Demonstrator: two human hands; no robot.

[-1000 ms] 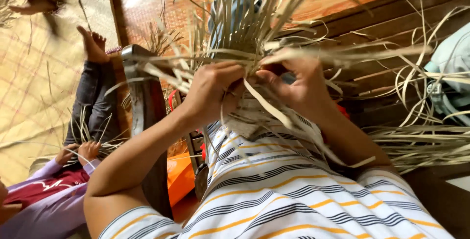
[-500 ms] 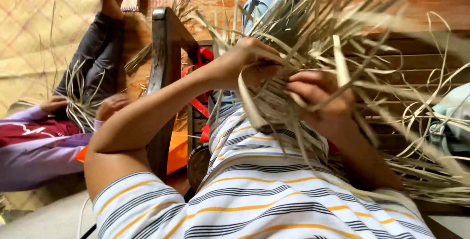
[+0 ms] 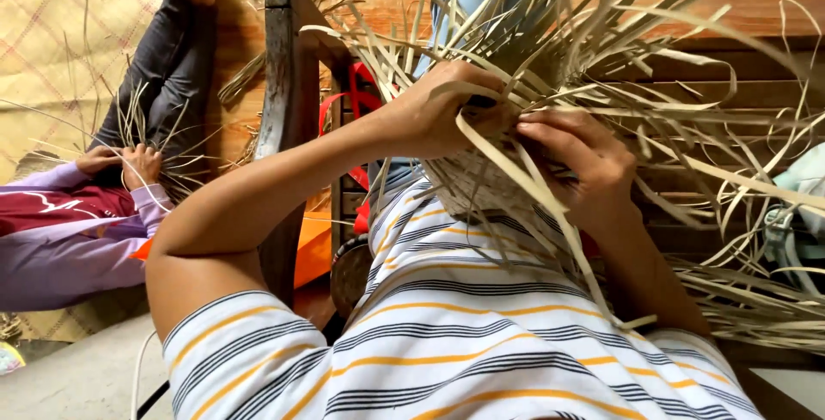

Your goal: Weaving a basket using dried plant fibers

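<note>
A half-woven basket of pale straw strips (image 3: pixel 481 183) rests against my striped shirt, with long loose strips (image 3: pixel 601 50) fanning up and to the right. My left hand (image 3: pixel 438 110) grips the weave at its upper left, fingers curled over several strips. My right hand (image 3: pixel 576 158) pinches strips on the right side of the weave, close to the left hand. One flat strip (image 3: pixel 533 205) runs diagonally down between the two hands.
A dark wooden chair post (image 3: pixel 288 110) stands just left of my left arm. Another person in a purple top (image 3: pixel 77 231) sits on a woven mat (image 3: pixel 51 33) at the left, handling straw. Loose straw piles (image 3: pixel 756 291) lie on wooden boards at the right.
The view has shifted right and down, so the chair post and the seated person moved left. My hands stay on the weave; the right hand has moved closer to the left.
</note>
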